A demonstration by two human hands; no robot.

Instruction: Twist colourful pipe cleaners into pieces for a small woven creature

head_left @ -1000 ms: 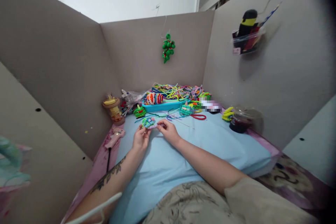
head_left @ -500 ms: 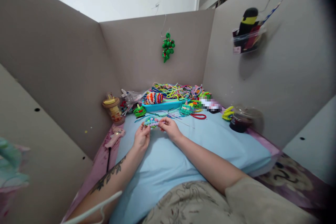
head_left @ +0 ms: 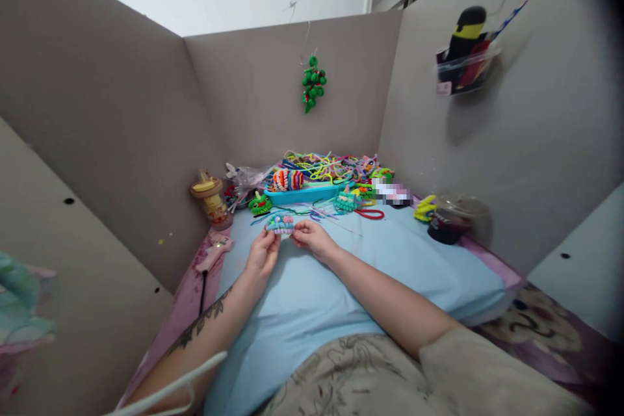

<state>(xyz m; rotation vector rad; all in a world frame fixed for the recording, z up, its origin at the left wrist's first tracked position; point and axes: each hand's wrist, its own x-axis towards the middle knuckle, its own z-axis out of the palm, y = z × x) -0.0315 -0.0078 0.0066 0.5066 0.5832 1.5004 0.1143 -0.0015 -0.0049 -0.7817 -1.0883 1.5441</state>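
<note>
A small teal, pink and purple pipe-cleaner figure [head_left: 279,223] is held between both hands over a light blue pillow [head_left: 390,266]. My left hand [head_left: 262,253] grips its left side with the fingers closed on it. My right hand [head_left: 313,238] pinches its right side. Both forearms rest on the pillow, and the left one bears a tattoo.
Behind the hands lie a teal tray [head_left: 305,194] heaped with coloured pipe cleaners, finished figures, red scissors [head_left: 369,213], a spool jar [head_left: 211,200], a pink glue gun [head_left: 214,250] and a dark lidded cup [head_left: 448,221]. Grey panels enclose the space; a green ornament [head_left: 312,83] hangs on the back one.
The figure has turned in my hands and my right hand now pinches it closer. The view has shifted slightly.
</note>
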